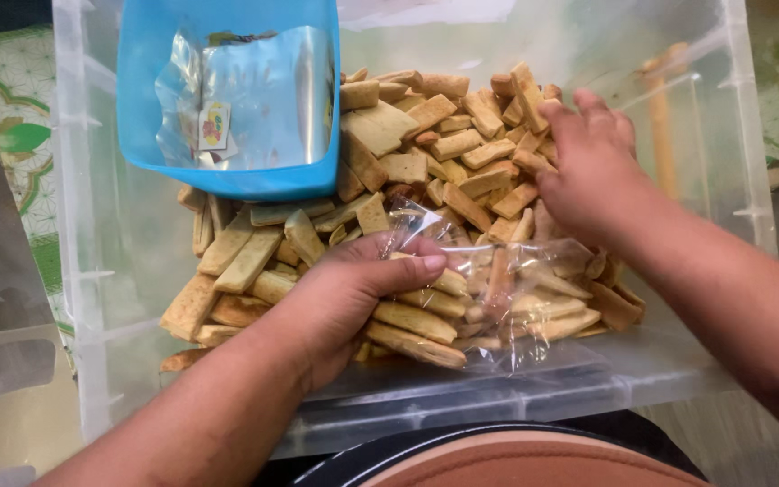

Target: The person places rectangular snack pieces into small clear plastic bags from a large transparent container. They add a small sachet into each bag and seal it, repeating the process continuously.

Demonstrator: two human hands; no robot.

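Holding a clear plastic bag (pixel 498 289) by its rim, the left hand (pixel 353 298) pinches the mouth open toward the cracker pile. The bag lies at the near edge of the clear plastic bin (pixel 92 271), long axis crosswise. Farther in, the right hand (pixel 588 167) curls over rectangular crackers (pixel 435 135). A blue scoop (pixel 227 99) rests at the bin's far-left.

Clear plastic bin (pixel 92 271) carries everything: pile of tan rectangular crackers (pixel 426 144) heaped inside, blue scoop tray (pixel 227 185) resting on them at back left, clear bag (pixel 516 307) on pile.
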